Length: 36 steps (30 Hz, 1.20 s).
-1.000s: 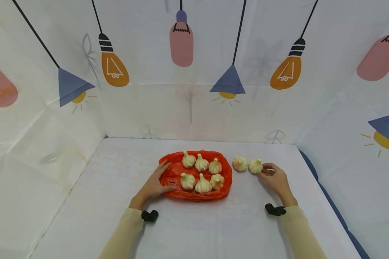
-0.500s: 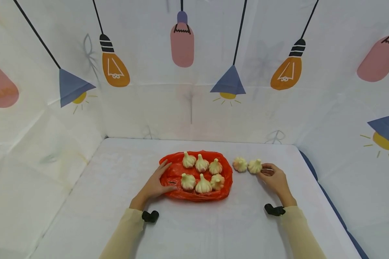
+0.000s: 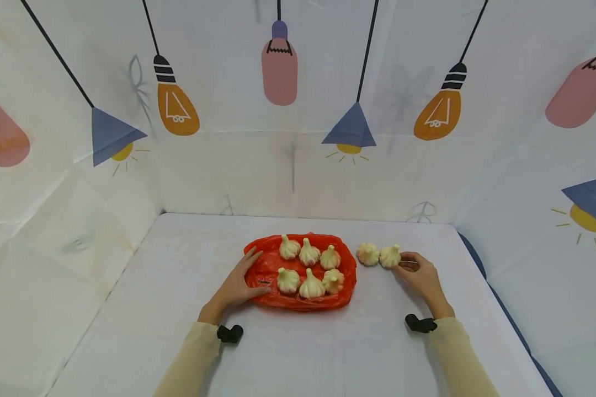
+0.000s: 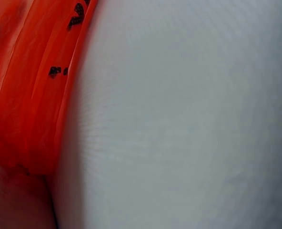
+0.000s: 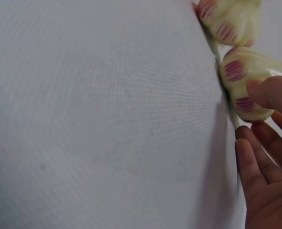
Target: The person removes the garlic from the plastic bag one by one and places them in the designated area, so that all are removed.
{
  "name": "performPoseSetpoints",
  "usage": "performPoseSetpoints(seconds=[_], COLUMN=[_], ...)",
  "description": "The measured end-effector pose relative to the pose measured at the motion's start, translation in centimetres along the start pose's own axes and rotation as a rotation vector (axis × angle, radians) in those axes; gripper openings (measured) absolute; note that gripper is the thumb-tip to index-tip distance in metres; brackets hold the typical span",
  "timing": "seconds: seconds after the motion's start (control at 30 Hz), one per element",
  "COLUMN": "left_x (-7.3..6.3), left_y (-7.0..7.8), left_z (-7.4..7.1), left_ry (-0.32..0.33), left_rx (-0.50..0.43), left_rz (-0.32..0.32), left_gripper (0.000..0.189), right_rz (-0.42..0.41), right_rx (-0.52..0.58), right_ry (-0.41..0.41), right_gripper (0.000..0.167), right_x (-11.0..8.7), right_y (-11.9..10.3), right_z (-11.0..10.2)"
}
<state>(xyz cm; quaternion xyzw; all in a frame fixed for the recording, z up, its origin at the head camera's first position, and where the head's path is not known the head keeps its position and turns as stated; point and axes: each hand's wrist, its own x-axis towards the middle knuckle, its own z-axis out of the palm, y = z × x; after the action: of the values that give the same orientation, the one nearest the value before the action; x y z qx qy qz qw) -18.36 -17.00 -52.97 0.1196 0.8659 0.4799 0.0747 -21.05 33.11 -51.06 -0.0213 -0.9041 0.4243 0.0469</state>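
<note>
A red plastic bag (image 3: 268,264), opened into a low oval with a raised rim, holds several garlic bulbs in two rows. My left hand (image 3: 234,282) rests on its left end, fingers spread over the far side and thumb along the near side. The left wrist view shows black marks on the bag's red side (image 4: 36,95). Right of the bag, two more bulbs sit side by side on the table. My right hand (image 3: 421,277) pinches the outer garlic bulb (image 5: 250,76) between thumb and fingers, while the inner bulb (image 3: 368,254) lies against it.
The white table (image 3: 298,353) ends at a back wall sheet (image 3: 218,171) printed with lamps and bulbs. Similar sheeting rises at both sides. Dark blue cloth (image 3: 506,314) shows along the table's right edge. A black band piece (image 3: 230,333) sits at each wrist.
The right hand has shifted very slightly left with its garlic bulb, closing up to the inner bulb. The left hand and bag stay put.
</note>
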Motion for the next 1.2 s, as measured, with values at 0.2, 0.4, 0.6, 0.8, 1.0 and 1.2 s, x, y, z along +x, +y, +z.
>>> performPoseSetpoints(seconds=[0.2, 0.4, 0.6, 0.8, 1.0, 1.2], left_x=[0.0, 0.1, 0.1, 0.1, 0.1, 0.2], left_y=[0.0, 0.0, 0.2, 0.1, 0.0, 0.2], left_z=[0.2, 0.3, 0.3, 0.3, 0.6, 1.0], left_ry=[0.000, -0.005, -0.008, 0.034, 0.091, 0.119], left_rx=[-0.007, -0.003, 0.019, 0.020, 0.003, -0.009], left_rz=[-0.002, -0.007, -0.011, 0.008, 0.010, 0.018], left_gripper=[0.102, 0.102, 0.102, 0.100, 0.095, 0.098], right_rz=[0.002, 0.002, -0.031, -0.072, -0.131, -0.164], right_rx=[-0.018, 0.009, -0.006, -0.024, -0.053, -0.052], right_ry=[-0.002, -0.034, -0.069, -0.057, -0.030, -0.051], right_gripper=[0.050, 0.057, 0.067, 0.074, 0.079, 0.085], right_x=[-0.1, -0.1, 0.1, 0.1, 0.2, 0.3], right_y=[0.2, 0.3, -0.6, -1.6, -3.4, -5.9], right_z=[-0.2, -0.6, -1.4, -2.0, -2.3, -2.3])
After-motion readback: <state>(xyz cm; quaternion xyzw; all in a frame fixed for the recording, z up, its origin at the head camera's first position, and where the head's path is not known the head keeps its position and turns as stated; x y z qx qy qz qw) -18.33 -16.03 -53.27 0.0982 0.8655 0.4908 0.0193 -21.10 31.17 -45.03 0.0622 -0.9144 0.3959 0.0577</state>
